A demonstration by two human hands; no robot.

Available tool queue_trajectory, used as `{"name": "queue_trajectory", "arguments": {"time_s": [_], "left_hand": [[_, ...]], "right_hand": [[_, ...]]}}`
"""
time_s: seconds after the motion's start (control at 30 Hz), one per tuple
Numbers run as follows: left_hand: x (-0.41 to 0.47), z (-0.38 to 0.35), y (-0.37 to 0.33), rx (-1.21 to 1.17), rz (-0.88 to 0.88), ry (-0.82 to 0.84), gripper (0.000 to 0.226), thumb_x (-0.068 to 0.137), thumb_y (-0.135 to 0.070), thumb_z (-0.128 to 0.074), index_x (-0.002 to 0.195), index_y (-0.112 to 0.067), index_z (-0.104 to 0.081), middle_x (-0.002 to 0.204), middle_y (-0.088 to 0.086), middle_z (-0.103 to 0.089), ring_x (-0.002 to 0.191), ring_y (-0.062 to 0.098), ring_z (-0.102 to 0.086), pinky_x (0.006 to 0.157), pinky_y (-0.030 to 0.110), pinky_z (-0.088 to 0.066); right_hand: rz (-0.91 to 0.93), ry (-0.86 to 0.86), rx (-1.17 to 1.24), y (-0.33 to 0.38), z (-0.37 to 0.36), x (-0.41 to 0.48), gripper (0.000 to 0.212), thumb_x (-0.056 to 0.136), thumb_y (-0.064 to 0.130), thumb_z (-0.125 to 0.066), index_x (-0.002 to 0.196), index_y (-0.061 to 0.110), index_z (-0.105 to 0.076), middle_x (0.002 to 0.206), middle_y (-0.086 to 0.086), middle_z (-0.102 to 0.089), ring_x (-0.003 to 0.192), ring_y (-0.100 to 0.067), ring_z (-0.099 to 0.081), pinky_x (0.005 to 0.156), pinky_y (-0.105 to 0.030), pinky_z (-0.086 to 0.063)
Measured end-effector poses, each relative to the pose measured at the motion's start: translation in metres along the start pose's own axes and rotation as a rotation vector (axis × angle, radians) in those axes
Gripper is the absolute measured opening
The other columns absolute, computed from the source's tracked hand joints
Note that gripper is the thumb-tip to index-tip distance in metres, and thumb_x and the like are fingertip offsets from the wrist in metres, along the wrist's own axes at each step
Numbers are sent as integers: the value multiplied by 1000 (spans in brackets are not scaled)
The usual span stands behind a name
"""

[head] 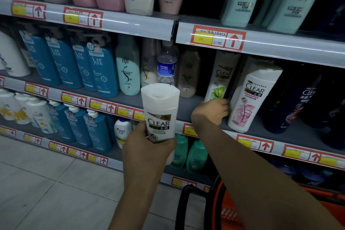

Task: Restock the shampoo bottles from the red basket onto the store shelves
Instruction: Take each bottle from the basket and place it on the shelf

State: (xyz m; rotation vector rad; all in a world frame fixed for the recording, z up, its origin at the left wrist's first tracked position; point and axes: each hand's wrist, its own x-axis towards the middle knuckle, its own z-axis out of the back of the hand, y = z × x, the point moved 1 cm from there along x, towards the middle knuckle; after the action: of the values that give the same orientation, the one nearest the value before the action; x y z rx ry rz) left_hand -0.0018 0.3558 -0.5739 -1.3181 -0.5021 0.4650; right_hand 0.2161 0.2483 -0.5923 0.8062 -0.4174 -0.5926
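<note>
A: Obs 1, nearest the camera. Where does the red basket (231, 211) sit against the held CLEAR bottle (160, 115)?

B: Below it and to its right, at the bottom edge of the view. The basket's black handle (182, 203) stands up on the side nearer the bottle. The contents are not visible.

A: Obs 2, the held CLEAR bottle itself?

B: White, with a green label, upright, cap up, in front of the middle shelf (192, 106) and not yet on it. The left hand (147, 147) grips its lower half, with the thumb across the front and the fingers wrapped round the far side.

A: Obs 3, the right hand (211, 112)?

B: To the right of the held CLEAR bottle and slightly farther in, resting on the shelf. It covers the base of a shelved green CLEAR bottle (221, 78). The fingers are curled, and their tips are hidden in the gap beside a pink CLEAR bottle (252, 97). Whether they clasp the base cannot be told.

A: Obs 4, farther back?

B: Right behind the held CLEAR bottle stands a water bottle (166, 65). Blue SLEK bottles (100, 69) are to its left. Dark CLEAR bottles (298, 102) are far to its right, past the pink one. Above and to its right a price tag (218, 38) reads 12
</note>
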Motion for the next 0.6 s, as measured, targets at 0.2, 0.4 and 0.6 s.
{"name": "queue_trajectory", "arguments": {"time_s": [0.2, 0.4, 0.6], "left_hand": [[11, -18, -15, 8, -45, -39, 44, 69, -14, -91, 107, -20, -70, 109, -6, -75, 97, 12, -70, 76, 27, -56], [21, -58, -38, -27, -151, -11, 45, 72, -14, -91, 110, -18, -66, 105, -9, -72, 95, 8, -69, 67, 11, -48], [39, -109, -52, -65, -238, 112, 48, 75, -11, -89, 111, -25, -62, 109, -10, -72, 101, 7, -69, 87, 29, -58]], "right_hand": [[289, 206, 144, -24, 42, -49, 68, 82, -7, -60, 147, -1, -38, 143, -20, -43, 130, -38, -43, 111, -43, -38], [588, 362, 273, -47, 87, -62, 68, 83, -5, -63, 147, 12, -48, 141, -9, -50, 130, -24, -49, 106, -39, -47], [661, 350, 306, -53, 99, -42, 41, 90, 14, -67, 130, 16, -57, 121, -3, -62, 109, -18, -60, 91, -35, -53]]}}
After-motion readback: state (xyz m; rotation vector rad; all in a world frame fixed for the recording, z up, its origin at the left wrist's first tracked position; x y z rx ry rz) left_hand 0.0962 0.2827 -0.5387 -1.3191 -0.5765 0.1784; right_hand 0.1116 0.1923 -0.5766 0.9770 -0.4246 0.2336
